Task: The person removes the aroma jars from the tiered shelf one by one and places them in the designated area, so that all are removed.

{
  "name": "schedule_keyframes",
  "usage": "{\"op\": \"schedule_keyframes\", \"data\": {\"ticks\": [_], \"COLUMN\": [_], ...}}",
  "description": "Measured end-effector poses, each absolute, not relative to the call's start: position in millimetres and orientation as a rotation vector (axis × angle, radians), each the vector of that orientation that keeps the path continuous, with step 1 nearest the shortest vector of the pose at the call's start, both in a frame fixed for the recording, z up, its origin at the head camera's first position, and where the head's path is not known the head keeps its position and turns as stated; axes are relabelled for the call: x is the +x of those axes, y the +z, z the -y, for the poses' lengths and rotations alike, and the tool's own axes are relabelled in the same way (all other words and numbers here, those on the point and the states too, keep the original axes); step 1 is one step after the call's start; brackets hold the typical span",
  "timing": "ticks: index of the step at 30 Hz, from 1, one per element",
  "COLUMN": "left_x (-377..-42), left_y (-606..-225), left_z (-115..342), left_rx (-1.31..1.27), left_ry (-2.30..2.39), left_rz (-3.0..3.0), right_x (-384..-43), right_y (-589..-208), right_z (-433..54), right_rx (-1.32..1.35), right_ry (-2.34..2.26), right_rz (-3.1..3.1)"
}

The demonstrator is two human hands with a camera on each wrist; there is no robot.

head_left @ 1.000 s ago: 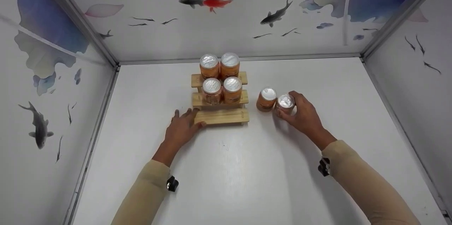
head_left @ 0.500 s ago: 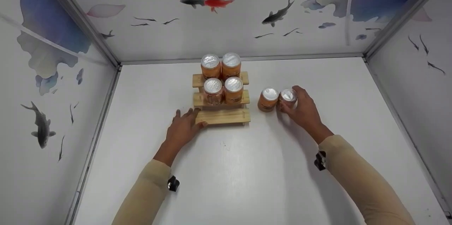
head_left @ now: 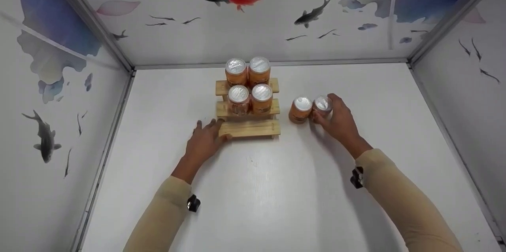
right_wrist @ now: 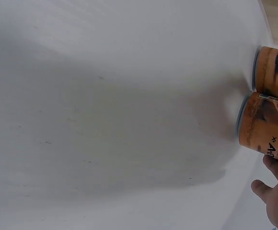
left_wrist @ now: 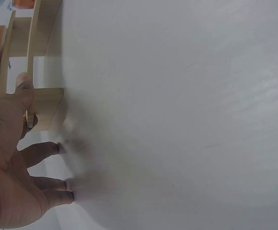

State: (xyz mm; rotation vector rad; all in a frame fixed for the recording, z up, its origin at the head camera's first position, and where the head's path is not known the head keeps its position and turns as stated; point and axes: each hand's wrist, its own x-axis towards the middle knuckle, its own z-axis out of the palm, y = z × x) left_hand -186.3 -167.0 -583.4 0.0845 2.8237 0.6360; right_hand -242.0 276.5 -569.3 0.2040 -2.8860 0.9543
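A three-step wooden rack (head_left: 249, 128) stands toward the back of the white table, with two orange cans (head_left: 261, 99) on its middle step and two more (head_left: 259, 72) on the top step. The lowest step bears nothing. My left hand (head_left: 203, 143) grips the left end of that lowest step. In the left wrist view its thumb (left_wrist: 24, 85) lies on the board and other fingertips reach the table. Right of the rack, my right hand (head_left: 340, 123) holds an upright orange can (right_wrist: 263, 125) between thumb and fingers. Another orange can (head_left: 300, 110) stands close against its left side.
White panels printed with fish and leaves (head_left: 312, 14) enclose the table (head_left: 261, 196) at the back and both sides. A metal edge strip (head_left: 336, 62) runs along the back. Small dark camera parts (head_left: 193, 203) sit at the sleeve cuffs.
My right hand has shifted the can slightly right and back, beside the other can, then stayed there. The left hand stays on the rack. The head view has tilted slightly.
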Motion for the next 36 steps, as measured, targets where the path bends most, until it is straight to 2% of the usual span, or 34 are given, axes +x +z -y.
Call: {"op": "schedule_keyframes", "data": {"ticks": [21, 36], "left_x": [-189.2, -184.8], "left_y": [-583.1, -587.2], "left_z": [167.0, 168.5], "left_rx": [0.055, 0.084], "left_ry": [0.658, 0.678], "left_rz": [-2.811, -2.834], "right_x": [-245.8, -243.5], "right_y": [-549.8, -531.2], "right_z": [-263.2, -214.0], "right_rx": [0.280, 0.455], "right_ry": [0.748, 0.751], "right_rz": [2.831, 2.791]}}
